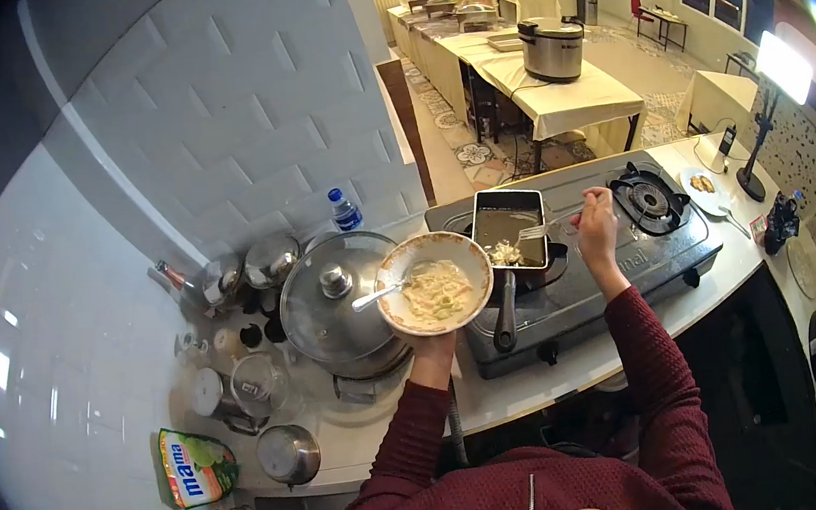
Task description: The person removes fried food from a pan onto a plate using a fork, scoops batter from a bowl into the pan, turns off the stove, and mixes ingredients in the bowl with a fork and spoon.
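My left hand (431,349) holds up a patterned bowl (437,287) of pale batter with green bits. A spoon (373,298) rests in the bowl, its handle over the left rim. My right hand (596,218) is closed on a fork (538,231), whose tines are over a small rectangular pan (508,213). A small heap of batter (505,253) lies in the pan's near left part, by the fork. The pan sits on the left burner of the black stove (592,279), its handle towards me.
Left of the bowl stands a large lidded pan (329,309). Lidded pots, jars and a water bottle (345,210) are around it. Right of the stove's free burner (650,195) are a plate of food (704,189), a lamp (759,114) and a black bag (783,220).
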`<action>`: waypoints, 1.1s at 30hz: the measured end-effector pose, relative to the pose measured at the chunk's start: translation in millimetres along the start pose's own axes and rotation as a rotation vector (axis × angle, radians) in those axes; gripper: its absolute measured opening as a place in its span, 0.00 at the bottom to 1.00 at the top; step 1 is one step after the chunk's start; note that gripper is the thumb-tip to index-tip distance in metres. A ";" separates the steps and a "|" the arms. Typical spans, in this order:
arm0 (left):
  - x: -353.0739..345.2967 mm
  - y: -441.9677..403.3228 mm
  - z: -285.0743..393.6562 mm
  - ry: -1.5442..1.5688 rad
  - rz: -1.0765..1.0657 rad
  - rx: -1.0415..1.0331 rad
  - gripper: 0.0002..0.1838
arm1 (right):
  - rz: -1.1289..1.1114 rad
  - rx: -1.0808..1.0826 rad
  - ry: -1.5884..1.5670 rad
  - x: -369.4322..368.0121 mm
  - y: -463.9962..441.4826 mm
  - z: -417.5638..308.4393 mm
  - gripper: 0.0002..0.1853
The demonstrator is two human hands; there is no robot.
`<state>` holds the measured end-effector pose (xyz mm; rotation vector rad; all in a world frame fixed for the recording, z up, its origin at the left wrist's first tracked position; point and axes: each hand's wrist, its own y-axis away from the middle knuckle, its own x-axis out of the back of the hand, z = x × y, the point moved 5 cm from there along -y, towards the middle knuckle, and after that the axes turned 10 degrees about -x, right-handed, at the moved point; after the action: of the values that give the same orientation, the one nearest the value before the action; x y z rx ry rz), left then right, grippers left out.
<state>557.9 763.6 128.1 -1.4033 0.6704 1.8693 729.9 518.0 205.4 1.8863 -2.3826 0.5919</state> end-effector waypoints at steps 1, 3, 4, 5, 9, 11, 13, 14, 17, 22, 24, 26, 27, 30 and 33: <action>-2.6 1.2 0.1 0.046 -0.020 0.020 0.37 | 0.022 -0.007 -0.036 4.2 -1.9 0.3 0.10; -2.1 1.7 0.7 0.093 -0.056 0.046 0.37 | 0.035 -0.029 -0.139 9.0 -3.3 -5.3 0.11; 2.5 0.7 0.4 0.094 -0.072 0.050 0.37 | -0.010 -0.045 -0.195 9.8 -1.9 -14.2 0.10; 6.4 -0.8 -0.6 0.097 -0.089 0.054 0.37 | -0.055 -0.059 -0.250 9.7 0.7 -25.8 0.10; 7.4 -6.0 -8.2 -0.031 0.011 0.016 0.38 | -0.256 0.027 -0.220 4.6 35.8 -102.3 0.08; 2.0 -3.8 -10.1 -0.018 0.016 0.048 0.38 | -0.322 0.149 -0.113 -3.6 48.6 -125.4 0.07; -3.0 -1.9 -12.0 0.000 0.015 0.073 0.37 | -0.384 0.273 0.033 -10.2 57.2 -138.8 0.07; -5.7 -0.6 -12.5 0.010 0.014 0.084 0.37 | -0.392 0.301 0.044 -13.0 58.7 -137.7 0.07; -10.3 4.5 -12.5 -0.024 0.034 0.088 0.36 | -0.414 0.296 0.012 -28.1 60.2 -117.5 0.08; -8.7 11.1 -9.0 -0.155 -0.129 -0.013 0.36 | -0.530 -0.148 -0.375 -40.8 87.4 -65.0 0.07; -1.3 10.7 -7.7 -0.467 -0.247 -0.162 0.35 | -0.585 -0.263 -0.522 -47.7 97.7 -52.1 0.08; -5.1 12.2 -9.4 -0.164 -0.168 0.019 0.35 | -0.590 -0.275 -0.521 -45.8 100.4 -53.9 0.09; -11.4 15.1 -10.9 -0.013 -0.126 0.108 0.35 | -0.587 -0.290 -0.534 -44.7 101.3 -54.2 0.09; -18.1 15.2 -5.9 -0.339 -0.313 -0.083 0.35 | -0.588 -0.352 -0.583 -45.6 101.5 -48.8 0.09; -9.7 12.8 -6.3 -0.423 -0.294 -0.127 0.35 | -0.575 -0.409 -0.636 -47.7 100.6 -44.0 0.09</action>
<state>553.3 748.8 135.6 -1.0607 0.1303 1.9055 638.2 595.0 206.5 2.6115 -1.8092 -0.5637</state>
